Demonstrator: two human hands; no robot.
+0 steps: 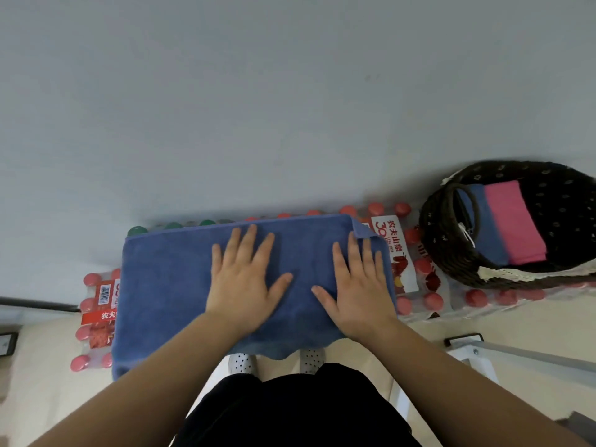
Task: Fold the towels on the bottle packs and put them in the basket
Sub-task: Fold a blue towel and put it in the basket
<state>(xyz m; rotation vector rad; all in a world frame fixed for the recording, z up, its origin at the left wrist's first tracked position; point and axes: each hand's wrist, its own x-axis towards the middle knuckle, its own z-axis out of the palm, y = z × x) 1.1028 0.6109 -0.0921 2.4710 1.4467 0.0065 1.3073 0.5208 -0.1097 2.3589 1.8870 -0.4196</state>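
A blue towel (pixel 167 285) lies spread over the shrink-wrapped bottle packs (pixel 419 285), its near edge hanging over their front. My left hand (pixel 245 279) lies flat on the towel's middle with fingers spread. My right hand (pixel 358 285) presses flat on the towel's right part, its fingertips just under a small turned-over corner at the far right. The dark woven basket (pixel 432 227) stands on the packs at the right and holds a folded blue towel (pixel 483 227) and a folded pink towel (pixel 512 221).
A grey wall (pixel 290 91) rises right behind the packs. Red bottle caps (pixel 92 280) show left and right of the towel, green caps (pixel 171 225) along its far edge. A white metal frame (pixel 516 353) stands at the lower right. My shoes (pixel 242 362) are below.
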